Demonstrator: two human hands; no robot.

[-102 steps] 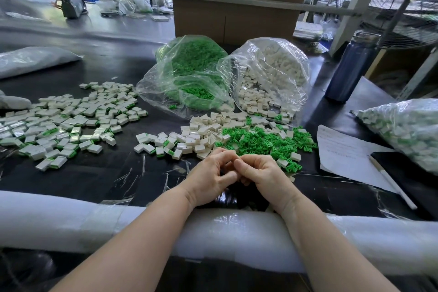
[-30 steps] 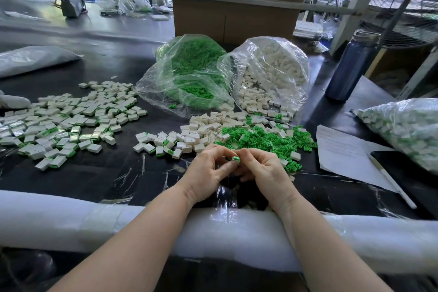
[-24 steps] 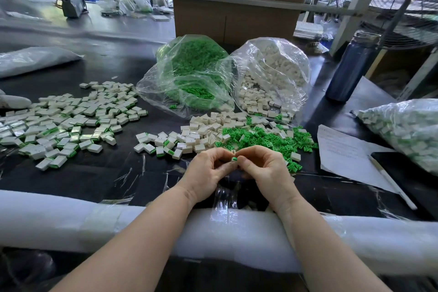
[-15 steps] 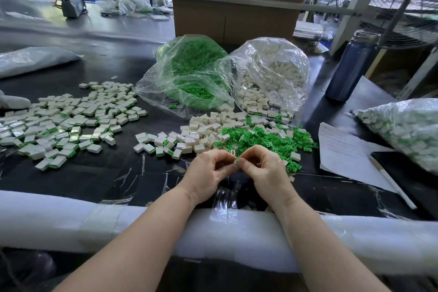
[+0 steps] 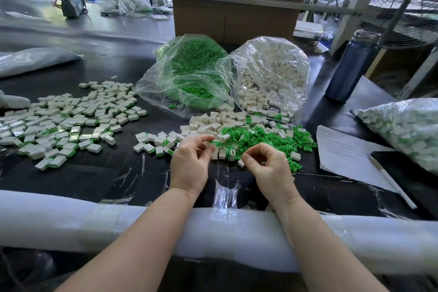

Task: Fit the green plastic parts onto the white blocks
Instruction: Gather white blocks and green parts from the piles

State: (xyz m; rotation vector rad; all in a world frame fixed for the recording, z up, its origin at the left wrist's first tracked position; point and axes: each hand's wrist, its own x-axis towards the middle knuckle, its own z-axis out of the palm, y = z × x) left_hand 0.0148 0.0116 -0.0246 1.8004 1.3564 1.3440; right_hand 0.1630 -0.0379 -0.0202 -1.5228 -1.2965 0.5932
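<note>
The left hand [image 5: 189, 163], fingers loosely curled and holding nothing I can see, and the similarly empty-looking right hand [image 5: 270, 166] flank a just-fitted white block [image 5: 231, 153], risking knocking nearby green parts [image 5: 260, 137] off.

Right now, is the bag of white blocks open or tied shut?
Open: the bag of white blocks lies tipped, its mouth spilling blocks onto the table.

Two curled hands, left hand [image 5: 189, 163] and right hand [image 5: 270, 168], apart above green parts [image 5: 260, 137].
</note>
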